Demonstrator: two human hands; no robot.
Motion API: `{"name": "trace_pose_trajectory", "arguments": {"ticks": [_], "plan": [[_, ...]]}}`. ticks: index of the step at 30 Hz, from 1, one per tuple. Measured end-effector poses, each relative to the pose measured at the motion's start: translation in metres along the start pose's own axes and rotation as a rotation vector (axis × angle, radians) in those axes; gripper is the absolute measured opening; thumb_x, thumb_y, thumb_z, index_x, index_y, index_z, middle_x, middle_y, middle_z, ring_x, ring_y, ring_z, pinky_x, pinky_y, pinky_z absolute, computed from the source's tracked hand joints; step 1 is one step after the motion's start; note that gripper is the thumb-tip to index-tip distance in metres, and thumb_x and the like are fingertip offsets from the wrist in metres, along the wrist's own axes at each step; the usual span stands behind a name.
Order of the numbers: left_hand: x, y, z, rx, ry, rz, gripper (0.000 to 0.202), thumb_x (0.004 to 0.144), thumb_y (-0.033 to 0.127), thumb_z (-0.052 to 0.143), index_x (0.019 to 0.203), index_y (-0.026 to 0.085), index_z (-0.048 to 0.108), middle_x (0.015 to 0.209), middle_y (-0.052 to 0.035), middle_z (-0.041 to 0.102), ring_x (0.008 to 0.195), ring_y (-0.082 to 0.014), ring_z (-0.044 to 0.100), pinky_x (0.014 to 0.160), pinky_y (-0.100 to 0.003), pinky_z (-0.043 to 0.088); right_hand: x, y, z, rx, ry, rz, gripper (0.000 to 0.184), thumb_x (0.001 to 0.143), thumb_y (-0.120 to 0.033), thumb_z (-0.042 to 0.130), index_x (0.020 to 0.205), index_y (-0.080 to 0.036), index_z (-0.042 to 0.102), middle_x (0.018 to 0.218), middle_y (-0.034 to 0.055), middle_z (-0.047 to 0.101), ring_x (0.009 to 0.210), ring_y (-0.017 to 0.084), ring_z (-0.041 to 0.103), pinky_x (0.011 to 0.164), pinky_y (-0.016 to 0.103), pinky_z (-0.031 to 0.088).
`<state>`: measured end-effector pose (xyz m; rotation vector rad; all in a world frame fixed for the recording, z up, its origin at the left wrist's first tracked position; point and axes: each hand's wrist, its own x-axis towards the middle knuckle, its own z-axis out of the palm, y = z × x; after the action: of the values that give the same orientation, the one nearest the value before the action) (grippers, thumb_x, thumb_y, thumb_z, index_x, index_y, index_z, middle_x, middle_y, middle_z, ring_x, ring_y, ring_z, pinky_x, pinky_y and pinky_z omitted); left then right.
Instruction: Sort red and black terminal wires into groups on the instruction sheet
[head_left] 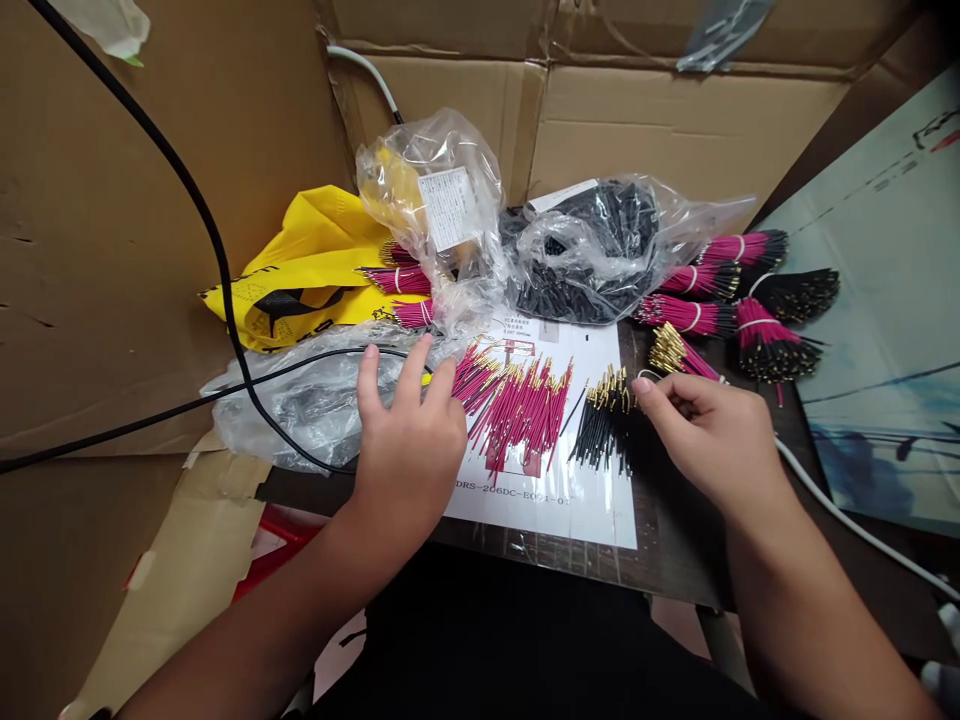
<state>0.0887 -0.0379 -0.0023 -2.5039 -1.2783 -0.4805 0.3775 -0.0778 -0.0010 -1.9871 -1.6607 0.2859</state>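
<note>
at the centre of the head view, loose red wires and black wires lie on a sheet on the worktop: red at three o'clock from the left hand, black at nine from the right hand. left fingers spread wide; right fingers narrow, any hold unclear. the neighbouring piles could mix if brushed; the cable, at the left hand's ten, could snag that arm.

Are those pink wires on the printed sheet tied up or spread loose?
Spread loose: the pink wires fan out unevenly, with no tie visible, unlike the white-banded bundles at right.
</note>
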Motion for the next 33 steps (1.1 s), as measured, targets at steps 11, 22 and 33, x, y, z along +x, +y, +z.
{"name": "trace_pose_trajectory", "arguments": {"ticks": [11, 22, 33], "plan": [[-0.006, -0.008, 0.005, -0.094, -0.004, -0.036, 0.012, 0.093, 0.018, 0.059, 0.083, 0.019, 0.066, 0.131, -0.0088, 0.069, 0.136, -0.0372, 0.053, 0.117, -0.071, 0.027, -0.002, -0.002, 0.007, 0.031, 0.028, -0.149, 0.03, 0.098, -0.041, 0.061, 0.077, -0.019, 0.065, 0.064, -0.0004, 0.058, 0.056, 0.012, 0.049, 0.058, 0.028, 0.037], [-0.013, -0.019, 0.006, -0.177, -0.025, -0.043, 0.009, 0.092, 0.023, 0.064, 0.09, 0.02, 0.072, 0.134, -0.0103, 0.067, 0.139, -0.0392, 0.049, 0.117, -0.073, 0.023, 0.011, -0.079, 0.029, -0.314, -0.288, -0.93, 0.024, 0.104, -0.027, 0.049, 0.108, -0.021, 0.072, 0.087, 0.0047, 0.064, 0.068, 0.015, 0.055, 0.057, 0.032, 0.028], [-0.034, -0.026, 0.007, -0.199, -0.04, -0.217, 0.018, 0.09, 0.037, 0.071, 0.101, 0.022, 0.069, 0.139, -0.0131, 0.062, 0.142, -0.0399, 0.046, 0.118, -0.067, 0.025, -0.013, -0.098, 0.066, -0.398, -0.356, -1.086, 0.028, 0.108, -0.035, 0.045, 0.112, -0.016, 0.066, 0.087, 0.0036, 0.062, 0.07, 0.017, 0.056, 0.059, 0.036, 0.023]]}}
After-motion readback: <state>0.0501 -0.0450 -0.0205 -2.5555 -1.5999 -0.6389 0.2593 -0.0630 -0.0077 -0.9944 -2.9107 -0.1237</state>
